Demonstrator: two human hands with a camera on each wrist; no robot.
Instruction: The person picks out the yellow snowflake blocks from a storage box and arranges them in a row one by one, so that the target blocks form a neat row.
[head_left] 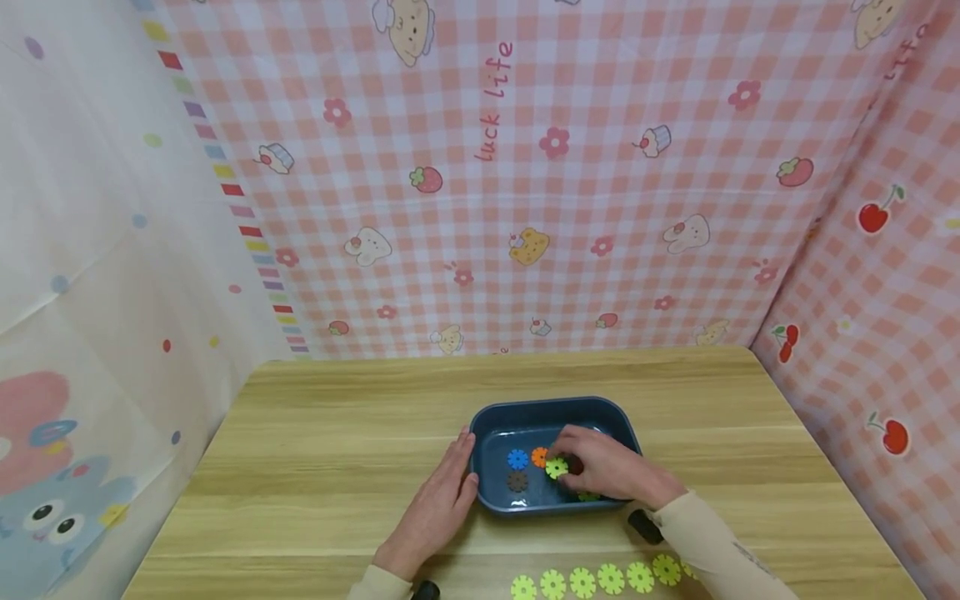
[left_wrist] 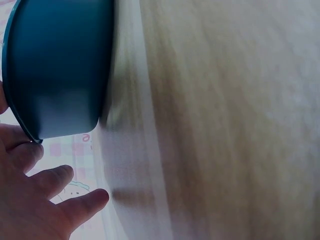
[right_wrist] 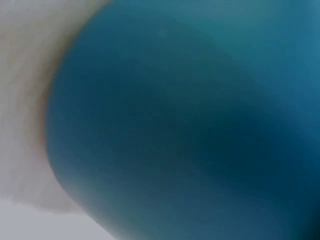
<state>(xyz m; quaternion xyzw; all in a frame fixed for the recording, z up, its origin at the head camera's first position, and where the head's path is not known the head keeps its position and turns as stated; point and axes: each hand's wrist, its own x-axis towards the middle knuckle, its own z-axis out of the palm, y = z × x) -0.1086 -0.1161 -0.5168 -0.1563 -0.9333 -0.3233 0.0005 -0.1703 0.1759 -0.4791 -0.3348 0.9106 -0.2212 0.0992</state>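
Note:
A dark blue rectangular tub [head_left: 491, 500] stands on the wooden table. Over its right half, my right hand [head_left: 600, 462] pinches a yellow-green snowflake disc [head_left: 556, 467] between thumb and fingers. Blue [head_left: 517, 459], orange [head_left: 539, 457] and dark brown [head_left: 517, 481] snowflake discs lie inside near that hand, and a green one [head_left: 588, 496] shows partly beneath it. My left hand [head_left: 438, 504] rests against the tub's left side with its fingers extended. In the left wrist view, those fingers [left_wrist: 55, 181] reach past the tub's outer wall [left_wrist: 62, 70]. Only the tub's blurred wall [right_wrist: 165, 125] fills the right wrist view.
A row of several yellow-green snowflake discs [head_left: 582, 582] lies along the table's near side, its right end hidden by my right sleeve [head_left: 708, 542]. Pink checked cloth [head_left: 525, 192] hangs behind the wooden table [head_left: 337, 433], with more cloth at both sides.

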